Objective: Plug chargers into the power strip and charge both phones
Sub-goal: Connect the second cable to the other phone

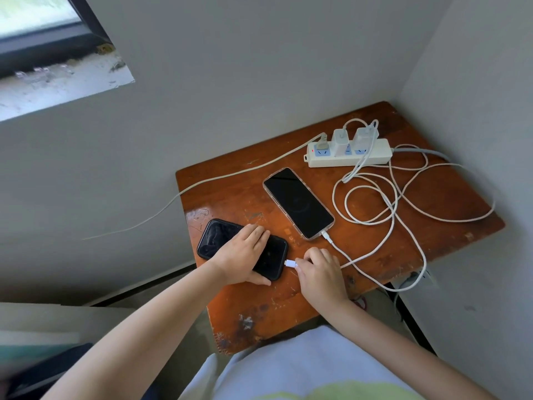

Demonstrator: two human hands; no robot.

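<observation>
Black-cased phone lies flat near the table's left front part, screen up and dark. Left hand rests across it, fingers spread over the screen, thumb at its near edge. Right hand pinches a white cable plug between thumb and fingers; the plug tip sits just beside the phone's right end, and whether it is seated I cannot tell.

Second phone, clear case, lies diagonally mid-table, a white cable in its near end. Power strip sits at the far edge by the wall, two white chargers standing in it side by side, a grey plug to their left.

Loose white cable loops cover the right half of the table; one loop hangs over the right front edge. Walls close the back and right sides. Bare wood lies open in front of the hands.
</observation>
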